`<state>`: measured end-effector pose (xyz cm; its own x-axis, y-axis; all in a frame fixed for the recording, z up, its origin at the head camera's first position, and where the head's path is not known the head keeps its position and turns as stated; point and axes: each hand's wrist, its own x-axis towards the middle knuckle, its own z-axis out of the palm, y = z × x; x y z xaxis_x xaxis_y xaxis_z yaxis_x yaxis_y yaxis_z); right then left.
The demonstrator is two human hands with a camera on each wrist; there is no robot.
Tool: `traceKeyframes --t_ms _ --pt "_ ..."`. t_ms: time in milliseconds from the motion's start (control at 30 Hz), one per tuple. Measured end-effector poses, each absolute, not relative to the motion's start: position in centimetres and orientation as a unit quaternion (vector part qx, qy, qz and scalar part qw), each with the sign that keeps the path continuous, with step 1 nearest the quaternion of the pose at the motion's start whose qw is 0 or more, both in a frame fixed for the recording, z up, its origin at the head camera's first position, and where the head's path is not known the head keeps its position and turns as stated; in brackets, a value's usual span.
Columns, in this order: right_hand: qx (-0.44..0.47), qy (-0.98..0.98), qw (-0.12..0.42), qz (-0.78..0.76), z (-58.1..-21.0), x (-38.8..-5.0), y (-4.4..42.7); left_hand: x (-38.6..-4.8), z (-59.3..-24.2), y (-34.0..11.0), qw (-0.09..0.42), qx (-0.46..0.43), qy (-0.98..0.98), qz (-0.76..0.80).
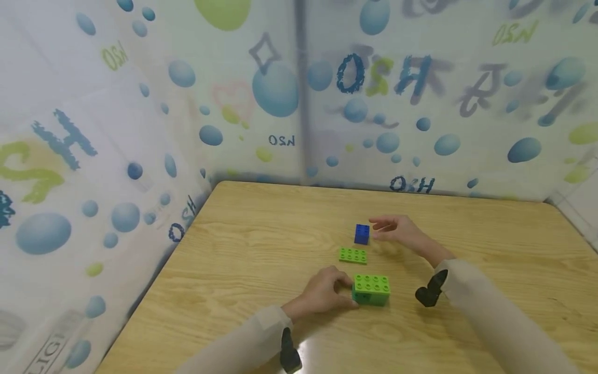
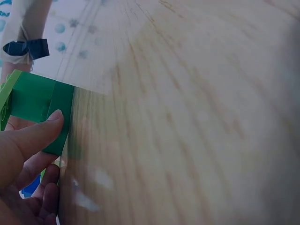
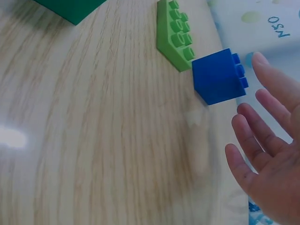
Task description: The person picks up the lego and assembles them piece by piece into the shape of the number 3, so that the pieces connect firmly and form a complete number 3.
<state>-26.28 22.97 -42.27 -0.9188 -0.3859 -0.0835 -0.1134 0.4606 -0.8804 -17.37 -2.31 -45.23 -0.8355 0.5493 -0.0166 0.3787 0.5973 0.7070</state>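
Note:
A stack of green toy building bricks (image 1: 372, 296), light green on top and darker green below, stands on the table. My left hand (image 1: 323, 292) grips its left end; in the left wrist view the thumb (image 2: 35, 136) presses the dark green side. Farther back is a small blue brick (image 1: 362, 235), studs up, with my right hand (image 1: 399, 230) just to its right. The right wrist view shows that hand's fingers spread and a gap between them and the blue brick (image 3: 218, 77). A flat light green brick (image 1: 352, 255) lies between the stack and the blue brick.
The wooden table (image 1: 243, 244) has its back edge against a patterned curtain (image 1: 327, 119) with blue and green spots. Another stretch of curtain runs along the left side. Both wrists wear dark bands over pale sleeves.

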Motion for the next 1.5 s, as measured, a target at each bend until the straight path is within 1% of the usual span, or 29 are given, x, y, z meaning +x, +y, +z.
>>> traceKeyframes --t_ms 200,300,500,867,1167,1500 --pt "-0.150 0.843 0.149 -0.495 -43.0 -27.0 22.3 -17.4 -45.1 -2.3 0.107 0.269 0.888 0.357" --pt "-0.142 0.842 0.157 -0.496 -43.1 -27.2 21.9 -17.4 -45.1 -2.3 0.113 0.266 0.889 0.356" --pt "-0.133 0.843 0.155 -0.497 -43.6 -27.6 21.2 -17.4 -45.1 -2.3 0.127 0.261 0.886 0.361" --pt "-0.115 0.849 0.150 -0.494 -44.3 -27.6 20.8 -17.3 -45.1 -2.3 0.124 0.262 0.889 0.354" --pt "-0.101 0.856 0.131 -0.490 -43.6 -27.3 21.3 -17.2 -44.9 -2.2 0.124 0.259 0.890 0.355" --pt "-0.137 0.846 0.124 -0.501 -41.5 -25.9 22.0 -17.2 -44.8 -2.3 0.129 0.255 0.888 0.360"
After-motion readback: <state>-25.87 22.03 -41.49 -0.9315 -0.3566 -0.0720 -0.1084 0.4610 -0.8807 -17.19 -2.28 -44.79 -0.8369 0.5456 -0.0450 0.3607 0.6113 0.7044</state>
